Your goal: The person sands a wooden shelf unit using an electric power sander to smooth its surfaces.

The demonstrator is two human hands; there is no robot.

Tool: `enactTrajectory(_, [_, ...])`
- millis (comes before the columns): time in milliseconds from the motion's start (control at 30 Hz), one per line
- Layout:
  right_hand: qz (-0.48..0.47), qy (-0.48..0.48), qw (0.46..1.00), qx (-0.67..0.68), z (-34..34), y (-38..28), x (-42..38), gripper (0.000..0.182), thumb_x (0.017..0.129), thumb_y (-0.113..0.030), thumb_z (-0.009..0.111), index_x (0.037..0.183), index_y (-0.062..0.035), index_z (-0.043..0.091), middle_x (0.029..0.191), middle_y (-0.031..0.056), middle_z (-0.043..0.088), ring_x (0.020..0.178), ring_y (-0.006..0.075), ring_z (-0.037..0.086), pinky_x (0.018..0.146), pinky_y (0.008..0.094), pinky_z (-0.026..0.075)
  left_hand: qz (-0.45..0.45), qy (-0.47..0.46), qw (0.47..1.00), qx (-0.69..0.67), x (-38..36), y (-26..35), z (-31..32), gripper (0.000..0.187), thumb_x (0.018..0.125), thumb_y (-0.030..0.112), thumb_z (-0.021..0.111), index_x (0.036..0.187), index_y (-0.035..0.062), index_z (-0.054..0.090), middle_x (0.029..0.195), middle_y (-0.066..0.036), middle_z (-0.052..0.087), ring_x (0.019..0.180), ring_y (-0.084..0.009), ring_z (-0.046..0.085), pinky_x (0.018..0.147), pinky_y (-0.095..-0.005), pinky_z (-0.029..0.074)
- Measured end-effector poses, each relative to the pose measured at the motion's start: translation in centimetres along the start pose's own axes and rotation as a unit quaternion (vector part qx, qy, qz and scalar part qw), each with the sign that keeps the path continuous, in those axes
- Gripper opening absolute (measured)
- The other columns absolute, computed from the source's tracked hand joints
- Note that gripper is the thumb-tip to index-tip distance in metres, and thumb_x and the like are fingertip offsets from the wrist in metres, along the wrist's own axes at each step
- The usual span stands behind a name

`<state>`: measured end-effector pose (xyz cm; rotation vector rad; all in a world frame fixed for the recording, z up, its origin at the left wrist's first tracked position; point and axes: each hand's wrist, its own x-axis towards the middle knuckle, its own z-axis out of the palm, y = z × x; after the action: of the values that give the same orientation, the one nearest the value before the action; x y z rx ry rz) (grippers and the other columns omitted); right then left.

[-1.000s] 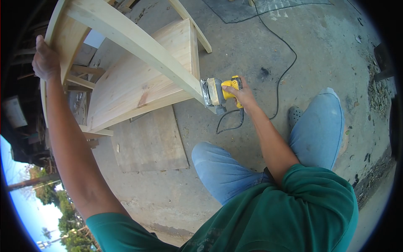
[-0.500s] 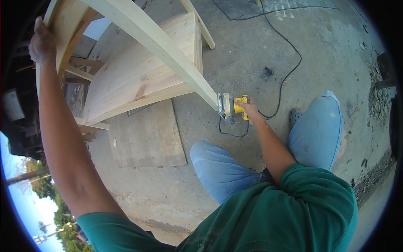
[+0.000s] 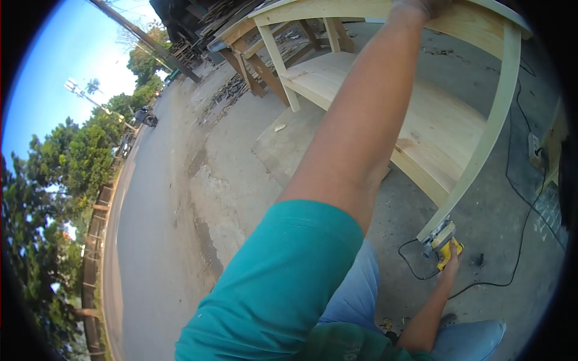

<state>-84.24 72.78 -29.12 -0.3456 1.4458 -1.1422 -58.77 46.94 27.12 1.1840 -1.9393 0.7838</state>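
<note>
My right hand (image 3: 451,259) is wrapped round a yellow palm sander (image 3: 444,239) low over the ground. The sander's pad side meets the foot of a pale wooden leg (image 3: 498,114). That leg belongs to an unpainted wooden table (image 3: 472,25) with a curved front and a broad lower shelf (image 3: 442,123). Up at the view's top edge, my left hand (image 3: 423,6) grips the table's upper rail. Its fingers are partly cut off by the frame. My left forearm hides the middle of the table.
A black power cord (image 3: 516,253) loops over the concrete toward an extension socket (image 3: 533,147) at right. Rougher wooden trestles (image 3: 259,75) stand behind the table. At left runs a road (image 3: 147,240) with a motorcycle (image 3: 146,116), bordered by trees.
My view has swung left toward the road, so table and sander appear further right. My left hand still grips the table, and the sander stays at the leg's foot.
</note>
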Motion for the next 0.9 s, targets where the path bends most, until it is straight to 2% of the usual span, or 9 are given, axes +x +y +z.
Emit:
enactTrajectory(33, [-0.013, 0.025, 1.000, 0.003, 0.4, -1.1, -0.3, 0.090, 0.077, -0.047, 0.084, 0.150, -0.0156, 0.042, 0.105, 0.0046, 0.060, 0.073, 0.0112, 0.054, 0.054, 0.0242, 0.041, -0.023, 0.001, 1.000, -0.005, -0.1, 0.3, -0.2, 0.074, 0.104, 0.054, 0.024, 0.078, 0.0098, 0.077, 0.082, -0.021, 0.073, 0.082, -0.0418, 0.071, 0.083, -0.0521, 0.054])
enactTrajectory(100, [-0.025, 0.015, 0.999, -0.012, 0.8, -3.4, -1.2, 0.090, 0.077, -0.048, 0.084, 0.150, -0.0151, 0.042, 0.103, 0.0046, 0.060, 0.071, 0.0110, 0.053, 0.055, 0.0241, 0.040, 0.006, 0.017, 0.999, -0.038, -0.8, 0.9, -1.7, 0.071, 0.104, 0.054, 0.026, 0.079, 0.0103, 0.077, 0.081, -0.019, 0.073, 0.082, -0.0401, 0.071, 0.082, -0.0515, 0.053])
enactTrajectory(200, [-0.062, 0.013, 0.998, -0.027, 1.5, -6.3, -2.5, 0.089, 0.077, -0.047, 0.084, 0.149, -0.0136, 0.044, 0.100, 0.0044, 0.060, 0.069, 0.0108, 0.052, 0.055, 0.0239, 0.040, -0.016, 0.009, 0.999, -0.036, -0.7, 0.7, -0.8, 0.069, 0.104, 0.053, 0.027, 0.079, 0.0114, 0.077, 0.082, -0.018, 0.073, 0.083, -0.0400, 0.071, 0.083, -0.0515, 0.053])
enactTrajectory(433, [-0.205, 0.048, 0.976, -0.055, 4.6, -11.9, -8.7, 0.080, 0.081, -0.048, 0.083, 0.143, -0.0120, 0.048, 0.089, 0.0049, 0.060, 0.061, 0.0098, 0.051, 0.049, 0.0224, 0.039, -0.100, -0.041, 0.992, 0.061, -2.4, 0.3, -1.0, 0.070, 0.097, 0.054, 0.026, 0.079, 0.0128, 0.080, 0.073, -0.010, 0.071, 0.079, -0.0273, 0.067, 0.079, -0.0429, 0.045])
enactTrajectory(500, [-0.238, 0.073, 0.966, -0.065, 5.0, -12.3, -9.8, 0.078, 0.082, -0.051, 0.081, 0.141, -0.0119, 0.048, 0.084, 0.0039, 0.059, 0.059, 0.0100, 0.052, 0.048, 0.0239, 0.040, -0.100, -0.016, 0.993, 0.066, -2.6, 0.0, -0.6, 0.072, 0.096, 0.055, 0.025, 0.071, 0.0129, 0.078, 0.069, -0.011, 0.068, 0.075, -0.0297, 0.065, 0.077, -0.0440, 0.045])
enactTrajectory(567, [-0.198, 0.069, 0.976, -0.062, 4.8, -12.0, -9.5, 0.082, 0.081, -0.052, 0.082, 0.144, -0.0136, 0.046, 0.088, 0.0050, 0.060, 0.062, 0.0101, 0.053, 0.048, 0.0230, 0.039, -0.086, 0.051, 0.992, 0.073, -2.1, -0.4, 0.9, 0.073, 0.093, 0.056, 0.024, 0.061, 0.0138, 0.074, 0.060, -0.013, 0.063, 0.066, -0.0340, 0.062, 0.073, -0.0464, 0.045])
enactTrajectory(667, [-0.141, 0.073, 0.984, -0.075, 4.1, -10.6, -7.3, 0.087, 0.080, -0.057, 0.081, 0.146, -0.0142, 0.044, 0.092, 0.0062, 0.059, 0.065, 0.0114, 0.054, 0.049, 0.0233, 0.040, -0.101, -0.017, 0.993, 0.051, -1.5, 0.4, -0.3, 0.073, 0.097, 0.055, 0.025, 0.075, 0.0111, 0.079, 0.076, -0.011, 0.071, 0.081, -0.0289, 0.066, 0.080, -0.0425, 0.045])
enactTrajectory(733, [-0.104, 0.062, 0.988, -0.099, 3.1, -8.5, -5.2, 0.093, 0.079, -0.062, 0.080, 0.148, -0.0144, 0.042, 0.098, 0.0079, 0.060, 0.068, 0.0151, 0.056, 0.050, 0.0255, 0.042, -0.102, -0.028, 0.993, 0.044, -0.9, 0.2, 0.2, 0.073, 0.098, 0.055, 0.025, 0.077, 0.0112, 0.079, 0.078, -0.012, 0.072, 0.083, -0.0307, 0.067, 0.082, -0.0438, 0.046])
enactTrajectory(900, [-0.024, 0.030, 0.997, -0.067, 1.3, -1.5, -1.2, 0.096, 0.078, -0.060, 0.081, 0.151, -0.0137, 0.038, 0.106, 0.0100, 0.062, 0.070, 0.0191, 0.059, 0.048, 0.0281, 0.042, -0.086, -0.020, 0.995, 0.040, 0.1, -0.5, 1.4, 0.074, 0.099, 0.057, 0.024, 0.080, 0.0114, 0.079, 0.085, -0.016, 0.072, 0.087, -0.0351, 0.068, 0.085, -0.0470, 0.047])
